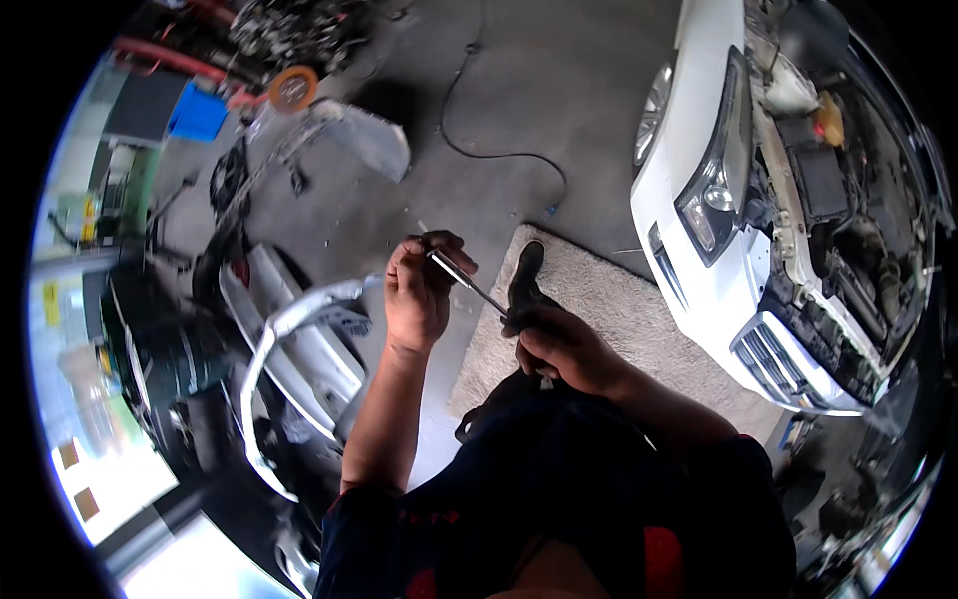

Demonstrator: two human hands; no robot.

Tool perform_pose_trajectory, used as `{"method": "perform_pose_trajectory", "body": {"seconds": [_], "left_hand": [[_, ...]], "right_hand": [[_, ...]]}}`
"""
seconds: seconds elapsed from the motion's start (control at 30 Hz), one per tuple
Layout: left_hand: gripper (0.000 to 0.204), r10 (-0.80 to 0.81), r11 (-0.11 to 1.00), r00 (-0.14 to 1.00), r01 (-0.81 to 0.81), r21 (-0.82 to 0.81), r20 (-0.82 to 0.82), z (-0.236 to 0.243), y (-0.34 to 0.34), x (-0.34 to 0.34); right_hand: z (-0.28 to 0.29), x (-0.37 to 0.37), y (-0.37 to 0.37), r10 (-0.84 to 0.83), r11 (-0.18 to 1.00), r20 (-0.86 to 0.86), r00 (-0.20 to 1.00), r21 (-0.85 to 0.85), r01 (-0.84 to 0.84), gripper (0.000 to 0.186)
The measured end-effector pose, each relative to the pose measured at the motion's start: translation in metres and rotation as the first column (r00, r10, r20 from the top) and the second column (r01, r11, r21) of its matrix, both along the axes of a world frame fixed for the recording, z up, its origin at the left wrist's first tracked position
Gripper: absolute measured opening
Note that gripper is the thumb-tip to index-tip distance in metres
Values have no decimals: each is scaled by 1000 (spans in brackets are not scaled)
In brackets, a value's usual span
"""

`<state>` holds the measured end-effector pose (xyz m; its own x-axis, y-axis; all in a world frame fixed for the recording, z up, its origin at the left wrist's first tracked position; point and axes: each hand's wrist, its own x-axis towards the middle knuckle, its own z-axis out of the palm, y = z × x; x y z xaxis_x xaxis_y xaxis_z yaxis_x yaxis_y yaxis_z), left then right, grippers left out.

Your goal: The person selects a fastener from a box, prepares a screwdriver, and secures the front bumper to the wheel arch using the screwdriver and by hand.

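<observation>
My left hand (419, 292) is closed round the upper end of a slim silver metal rod (469, 282), perhaps a socket extension, raised over the floor in the middle of the head view. My right hand (554, 344) grips the rod's lower, darker end, lower and to the right. A thin pale tip shows just beyond my left fingers; what exactly it is I cannot tell. Under my hands lie a beige shaggy mat (609, 309) and my dark shoe (529, 270).
A white car (669, 240) with its engine bay open stands at the right. Loose white body panels (329, 399), piled metal parts (299, 30) and a blue bin (198, 112) fill the left side. A black hose (499, 155) snakes over the grey floor (449, 190) ahead.
</observation>
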<state>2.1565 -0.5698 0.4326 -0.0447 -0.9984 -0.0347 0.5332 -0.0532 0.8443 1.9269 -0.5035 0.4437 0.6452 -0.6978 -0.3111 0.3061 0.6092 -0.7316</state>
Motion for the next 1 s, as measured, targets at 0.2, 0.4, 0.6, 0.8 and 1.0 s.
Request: {"method": "perform_pose_trajectory", "body": {"seconds": [0.2, 0.4, 0.6, 0.8, 1.0], "left_hand": [[42, -97, 993, 835, 120, -7, 542, 13, -205, -20], [19, -272, 951, 923, 301, -69, 273, 28, -388, -50], [12, -728, 685, 675, 719, 119, 120, -25, -521, -144], [15, -941, 153, 74, 964, 218, 331, -38, -557, -196], [16, -891, -258, -351, 913, 316, 288, -59, -567, -225]], "right_hand": [[-44, 29, -152, -309, 951, -61, 949, -14, 309, 22], [7, 28, -310, -529, 849, -89, 844, -55, 526, 23], [-48, 21, -389, -805, 590, -116, 581, -64, 805, 27], [-81, 91, -428, -955, -27, -297, 14, 131, 991, 22], [-91, 111, -444, -862, -370, -402, -308, 84, 925, 30]]}}
